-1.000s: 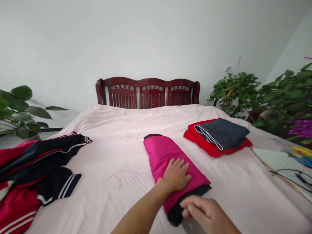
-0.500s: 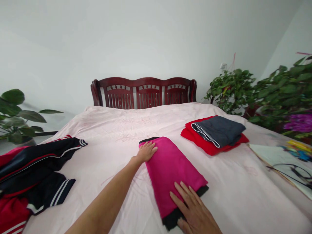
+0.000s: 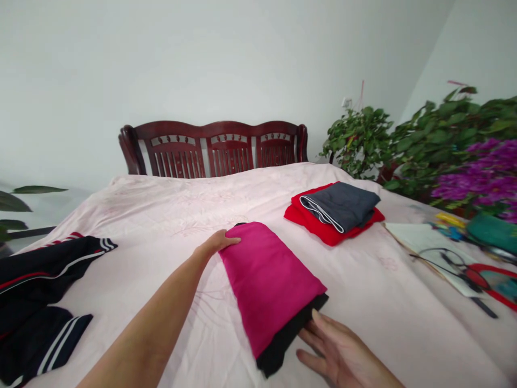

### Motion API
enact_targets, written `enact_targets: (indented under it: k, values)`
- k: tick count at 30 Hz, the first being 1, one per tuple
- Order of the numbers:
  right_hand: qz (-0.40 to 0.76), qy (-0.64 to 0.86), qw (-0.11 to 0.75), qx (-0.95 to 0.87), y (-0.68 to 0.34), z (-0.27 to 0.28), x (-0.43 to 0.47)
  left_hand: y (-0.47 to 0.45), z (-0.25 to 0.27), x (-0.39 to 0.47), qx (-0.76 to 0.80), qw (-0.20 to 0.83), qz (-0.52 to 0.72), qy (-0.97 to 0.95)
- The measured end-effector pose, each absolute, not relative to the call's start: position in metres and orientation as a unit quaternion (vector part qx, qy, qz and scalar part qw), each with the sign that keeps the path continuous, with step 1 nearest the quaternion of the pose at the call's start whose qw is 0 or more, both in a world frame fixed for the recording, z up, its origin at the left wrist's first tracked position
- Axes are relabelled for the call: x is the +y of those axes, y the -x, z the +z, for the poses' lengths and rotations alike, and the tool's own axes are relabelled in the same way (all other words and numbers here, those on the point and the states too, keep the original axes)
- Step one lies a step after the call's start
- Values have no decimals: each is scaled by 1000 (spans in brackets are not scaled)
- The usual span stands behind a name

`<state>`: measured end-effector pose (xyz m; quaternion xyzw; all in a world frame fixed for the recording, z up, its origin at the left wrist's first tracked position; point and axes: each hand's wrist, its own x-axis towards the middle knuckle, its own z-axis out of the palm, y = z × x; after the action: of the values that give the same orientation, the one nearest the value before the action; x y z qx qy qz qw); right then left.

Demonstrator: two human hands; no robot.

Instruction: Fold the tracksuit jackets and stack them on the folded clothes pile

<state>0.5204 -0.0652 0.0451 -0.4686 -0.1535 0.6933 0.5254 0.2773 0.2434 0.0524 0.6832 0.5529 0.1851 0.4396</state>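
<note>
A folded pink garment (image 3: 270, 285) with black trim lies on the bed in front of me. My left hand (image 3: 220, 241) is closed on its far left corner, thumb on top and fingers tucked beneath. At the near right end, my right hand (image 3: 333, 345) is turned partly palm up with its fingers apart. Those fingertips reach the underside of the black hem, and the thumb is beside its edge. To the right sits a stack with a folded dark grey garment (image 3: 343, 202) over folded red clothing (image 3: 323, 230).
Dark striped clothes (image 3: 48, 275) lie at the left on the pale pink bedsheet (image 3: 161, 210). Eyeglasses (image 3: 444, 258) and papers (image 3: 416, 237) are at the right. A wooden headboard (image 3: 218, 129) stands behind, with leafy plants (image 3: 355, 134) and purple flowers (image 3: 480, 172) at the right.
My left hand has gone from lying flat on the pink garment to gripping its corner. My right hand has turned over and moved from atop the garment to beneath its hem. The view has shifted right.
</note>
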Motion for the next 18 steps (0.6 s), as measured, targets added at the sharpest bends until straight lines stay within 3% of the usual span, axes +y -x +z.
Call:
enact_targets:
  k: [6, 11, 15, 18]
  values:
    - [669, 533, 505, -113, -499, 48, -21, -253, 61, 216, 511, 597, 136, -603]
    - [665, 563, 470, -141, -505, 51, -2, -228, 71, 182, 465, 661, 195, -557]
    - [601, 516, 514, -328, -510, 71, 10, -196, 91, 165, 416, 652, 294, -562]
    - [494, 501, 548, -453, -513, 84, 20, -169, 104, 159, 427, 569, 360, -604]
